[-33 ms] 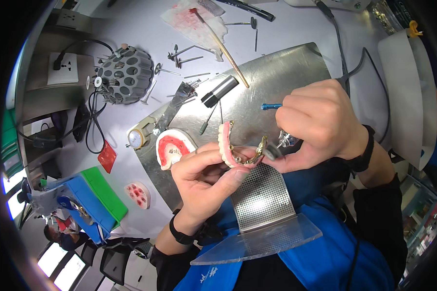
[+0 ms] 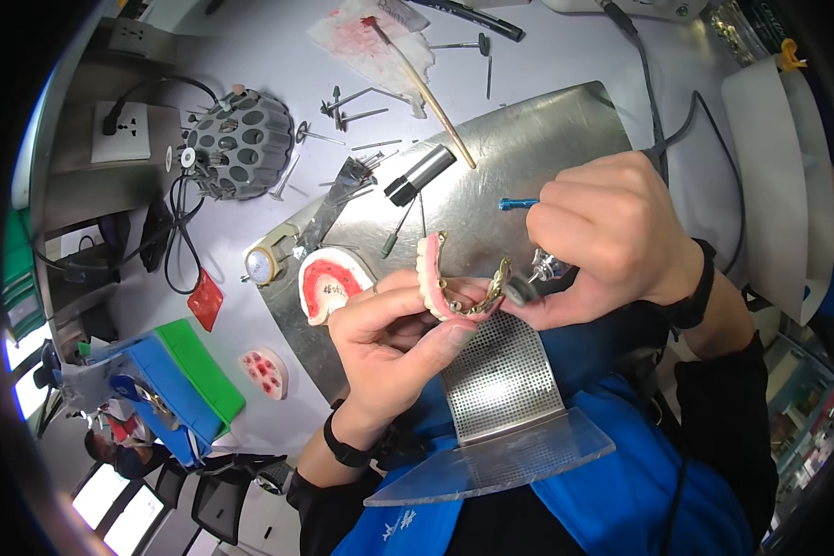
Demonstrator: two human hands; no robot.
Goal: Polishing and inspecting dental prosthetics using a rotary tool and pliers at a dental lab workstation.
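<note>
Between the thumb and fingers of my left hand [image 2: 380, 338] is a denture [image 2: 429, 264], an arch of white teeth on a pink base with gold-coloured metal along its inner side. My right hand [image 2: 612, 241] is wrapped round a rotary handpiece [image 2: 551, 267], whose silver nose carries a grey grinding wheel [image 2: 521, 291]. That wheel sits right beside the denture's right end; whether they touch I cannot tell. A blue part [image 2: 517, 204] juts out by my right knuckles. Below the denture slopes a perforated metal plate [image 2: 505, 380], joined by a clear plastic panel [image 2: 500, 463].
A dental model [image 2: 311, 278] with a red arch and a small gauge [image 2: 261, 266] lie on the metal sheet's [image 2: 537, 139] left side. Further off are a grey bur holder [image 2: 241, 144], several loose burs, a black cylinder [image 2: 420, 175], a brush [image 2: 426, 93] and a stained tissue [image 2: 352, 37].
</note>
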